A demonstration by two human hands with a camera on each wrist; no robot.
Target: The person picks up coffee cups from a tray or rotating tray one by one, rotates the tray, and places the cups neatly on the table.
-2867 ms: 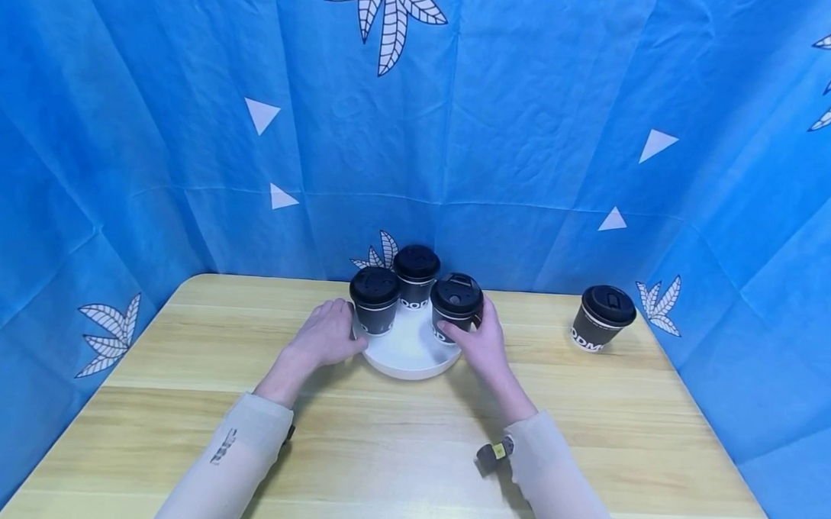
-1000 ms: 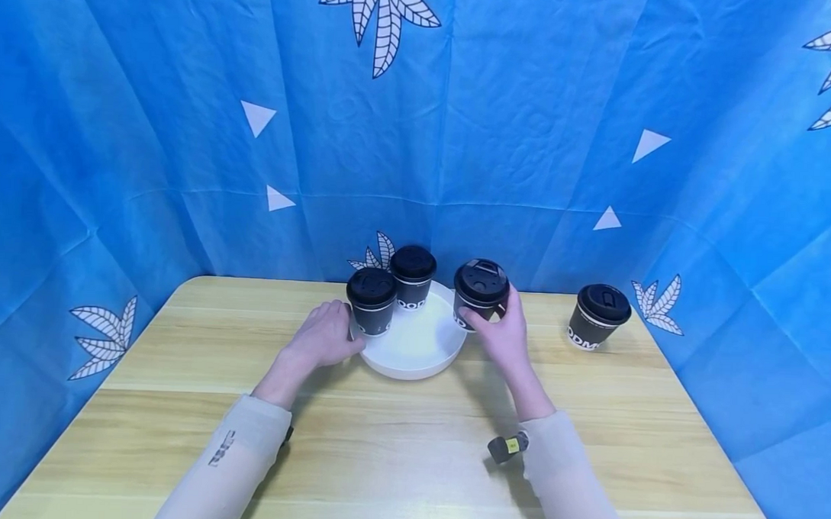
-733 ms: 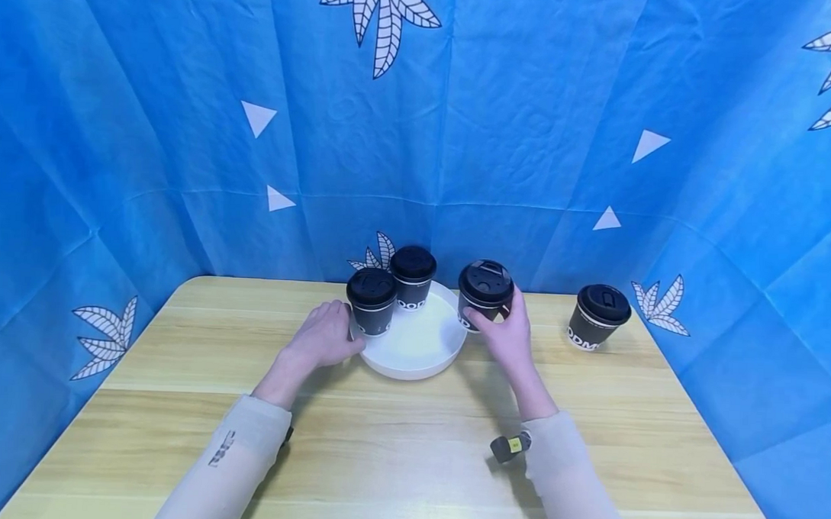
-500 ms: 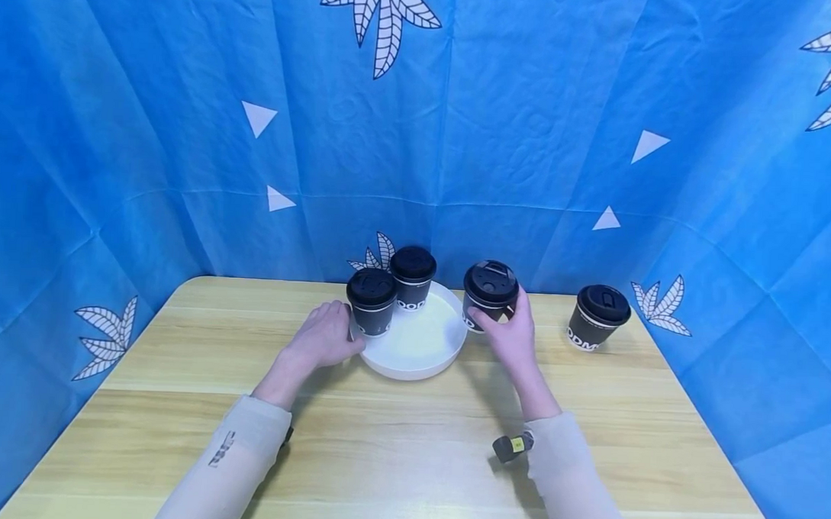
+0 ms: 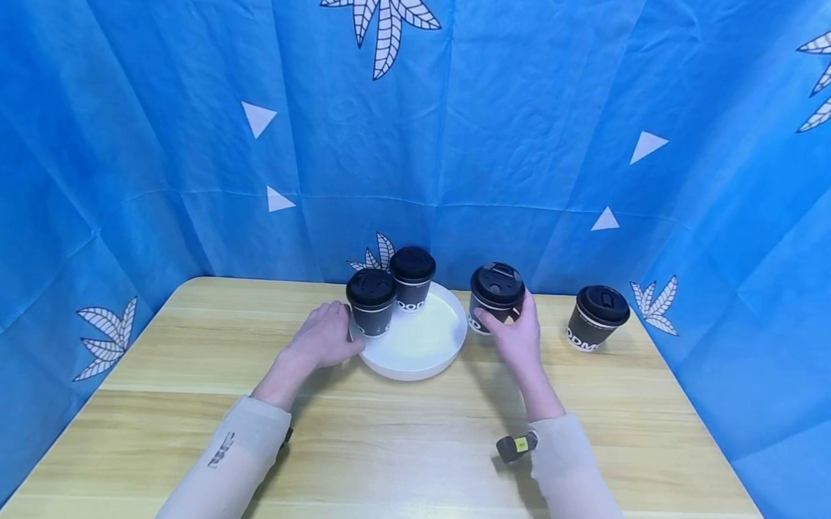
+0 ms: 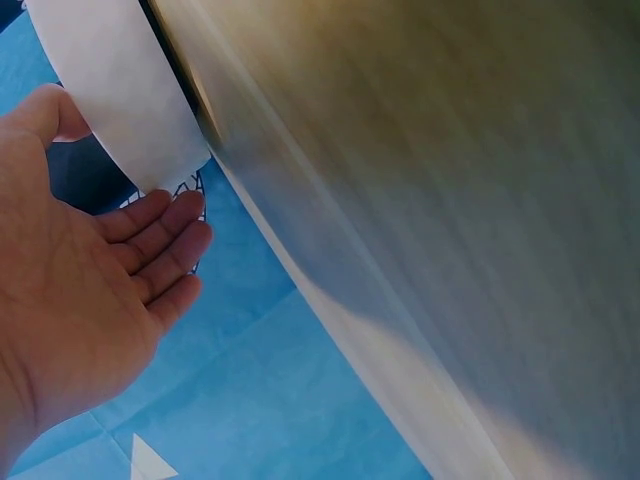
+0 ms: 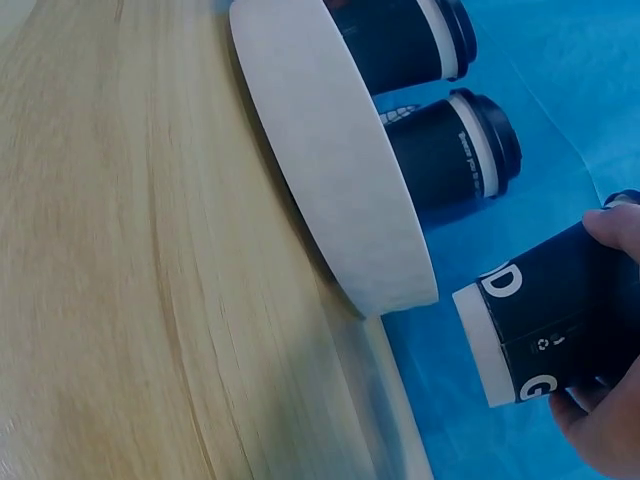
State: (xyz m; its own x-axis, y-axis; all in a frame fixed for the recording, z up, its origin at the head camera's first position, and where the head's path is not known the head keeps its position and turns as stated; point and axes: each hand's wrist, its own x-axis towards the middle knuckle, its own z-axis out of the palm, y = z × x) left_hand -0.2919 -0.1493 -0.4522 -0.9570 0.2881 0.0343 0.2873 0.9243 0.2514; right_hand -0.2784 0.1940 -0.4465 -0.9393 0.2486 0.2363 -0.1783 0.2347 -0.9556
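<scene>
The right hand (image 5: pixel 518 338), fingers wrapped around a cup (image 5: pixel 491 300), now holds it beyond the white tray (image 5: pixel 412 355); two cups (image 5: pixel 373 321) remain aboard (left hand (image 5: pixel 323 336): finger hold unclear).

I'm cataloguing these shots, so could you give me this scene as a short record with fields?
Right hand: grips the lifted cup
Lifted cup: black, lidded, off the table and apart from the dish
Left hand: at the dish's left rim, fingers relaxed
Dish: round, white, on the table
In the dish: front cup and rear cup, both lidded
Far-right cup: black, lidded, standing on the table
Table: light wood
Backdrop: blue cloth, leaf and triangle prints
</scene>
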